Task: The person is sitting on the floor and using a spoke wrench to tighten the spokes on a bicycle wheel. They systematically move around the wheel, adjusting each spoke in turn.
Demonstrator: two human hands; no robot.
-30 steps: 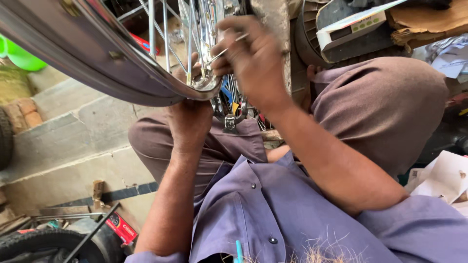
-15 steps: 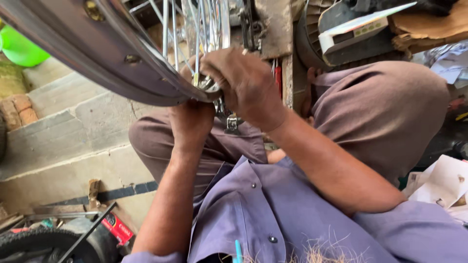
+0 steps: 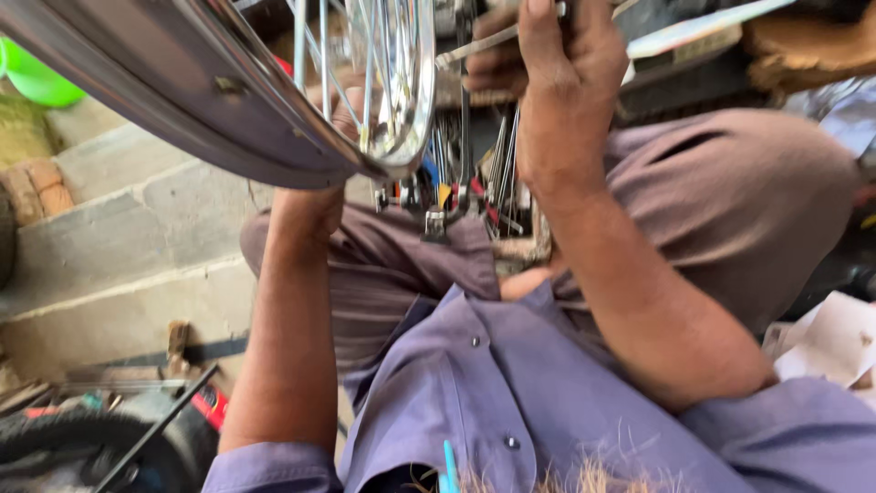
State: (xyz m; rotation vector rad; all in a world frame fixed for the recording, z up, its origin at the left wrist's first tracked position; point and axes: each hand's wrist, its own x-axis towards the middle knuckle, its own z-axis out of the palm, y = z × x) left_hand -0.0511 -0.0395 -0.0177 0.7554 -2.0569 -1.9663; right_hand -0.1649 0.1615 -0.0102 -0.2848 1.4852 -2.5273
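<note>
A shiny metal wheel rim (image 3: 182, 100) with thin spokes (image 3: 365, 64) fills the top left. My left hand (image 3: 336, 102) reaches up behind the rim and grips it, mostly hidden by the rim and spokes. My right hand (image 3: 568, 87) is raised at top centre, fingers closed on a thin loose metal spoke (image 3: 479, 41) that points left toward the wheel. Both forearms rise from my purple shirt sleeves over my brown-trousered knees.
A bunch of spokes and small tools (image 3: 461, 178) stands between my knees. Concrete steps (image 3: 137, 237), bricks (image 3: 41, 183) and a green bowl (image 3: 36, 78) lie left. A black tyre (image 3: 87, 447) and a red item (image 3: 212, 403) sit at bottom left, and white paper (image 3: 830, 340) at right.
My right hand has lifted off the rim's edge and moved up and right, now pinching a spoke. The wheel has shifted right. My left hand stays at the rim.
</note>
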